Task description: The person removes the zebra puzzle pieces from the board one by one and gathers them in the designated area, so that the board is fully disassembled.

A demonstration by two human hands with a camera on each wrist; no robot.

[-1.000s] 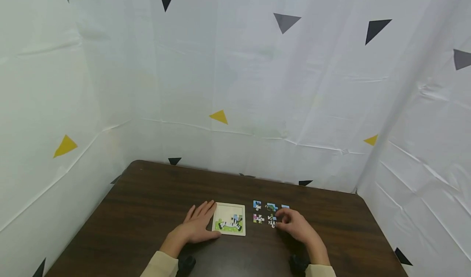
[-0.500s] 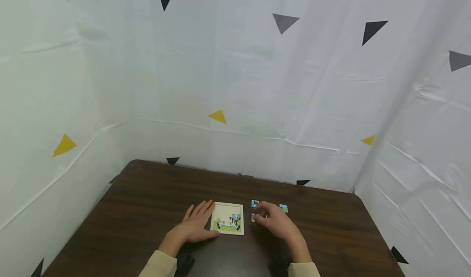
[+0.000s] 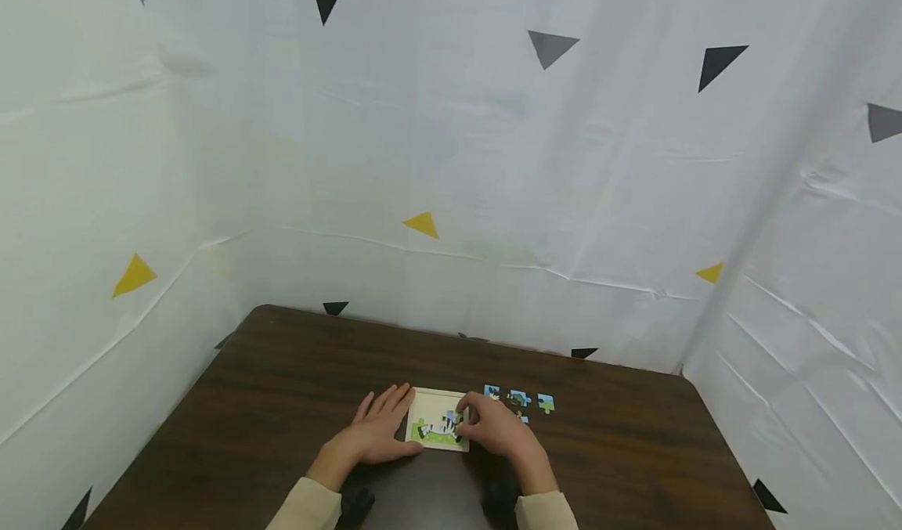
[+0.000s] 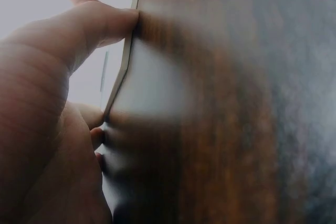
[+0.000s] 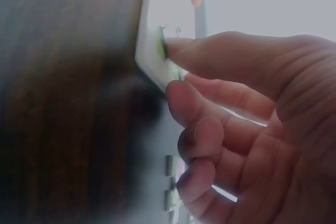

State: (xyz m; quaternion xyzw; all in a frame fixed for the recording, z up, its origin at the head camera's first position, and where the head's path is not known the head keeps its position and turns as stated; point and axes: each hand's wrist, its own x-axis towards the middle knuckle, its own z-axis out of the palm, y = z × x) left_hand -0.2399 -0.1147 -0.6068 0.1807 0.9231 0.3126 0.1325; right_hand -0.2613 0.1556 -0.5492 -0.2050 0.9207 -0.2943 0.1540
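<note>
A square wooden puzzle board (image 3: 435, 401) lies on the table, its lower part filled with zebra and grass pieces and its upper part bare. My left hand (image 3: 377, 432) rests at its left side, fingers spread and straight, with the thumb (image 4: 118, 23) against the near edge. Over the board's right side is my right hand (image 3: 496, 428), thumb and forefinger drawn together. Between them, in the right wrist view, shows a green-faced jigsaw piece (image 5: 161, 44), mostly hidden by the thumb. The other right fingers are curled loosely.
Right of the board lie several loose pieces: a blue one (image 3: 492, 391), a green and blue one (image 3: 519, 398) and another (image 3: 546, 403). One more piece (image 3: 522, 418) is partly covered by the right hand. A white curtain (image 3: 493, 162) stands behind the dark table (image 3: 338, 358).
My right hand has travelled left from the loose pieces to the right side of the board. The left hand and the board have stayed in place.
</note>
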